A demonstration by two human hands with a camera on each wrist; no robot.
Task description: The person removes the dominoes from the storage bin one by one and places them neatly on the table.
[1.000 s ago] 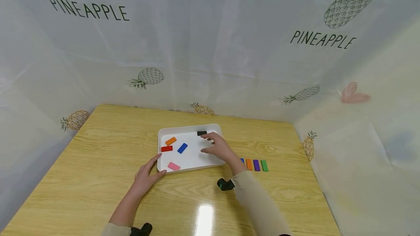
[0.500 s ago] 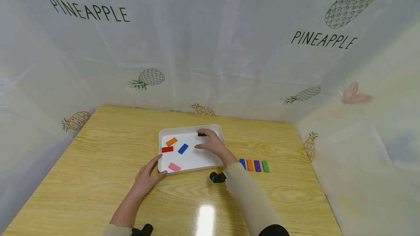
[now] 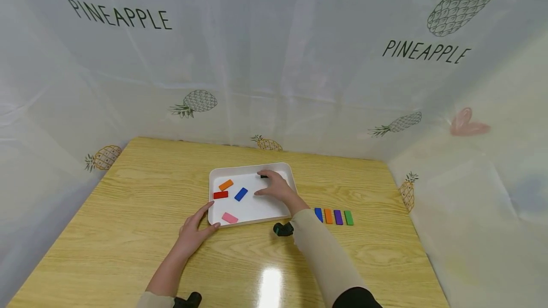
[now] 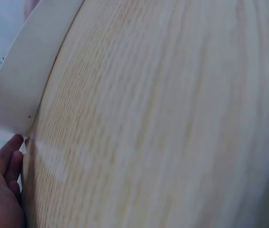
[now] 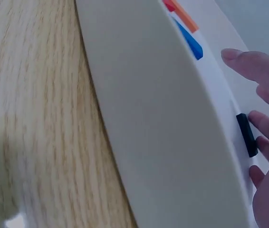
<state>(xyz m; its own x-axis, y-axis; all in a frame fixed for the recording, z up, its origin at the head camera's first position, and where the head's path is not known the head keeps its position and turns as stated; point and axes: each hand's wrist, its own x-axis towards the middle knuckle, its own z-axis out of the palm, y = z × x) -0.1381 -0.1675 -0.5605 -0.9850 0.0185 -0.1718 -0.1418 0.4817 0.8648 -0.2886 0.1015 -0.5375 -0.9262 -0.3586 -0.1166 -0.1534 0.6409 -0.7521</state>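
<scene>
A shallow white tray (image 3: 257, 209) sits on the wooden table. My left hand (image 3: 190, 236) touches its near left corner, thumb at the front edge and a finger along the left side. Over the tray's right part reaches my right hand (image 3: 280, 190), thumb and fingers spread apart. A black block (image 3: 263, 176) lies by its fingertips near the far wall, partly hidden by the hand in the head view. In the right wrist view the fingertips are right beside the black block (image 5: 247, 135), while one digit stands well away. Orange (image 3: 226, 185), red (image 3: 220, 195), blue (image 3: 241, 194) and pink (image 3: 229, 217) blocks lie in the tray too.
Right of the tray, blue (image 3: 318, 215), orange (image 3: 328, 216), purple (image 3: 338, 217) and green (image 3: 348, 217) blocks form a row on the table (image 3: 376, 251). The right forearm overlaps the row's left end. A pineapple-print curtain (image 3: 265, 84) hangs behind the table.
My right hand has moved slightly left over the tray, its fingers now overlapping the black block. The left hand has kept its place at the corner. The view has shifted a little.
</scene>
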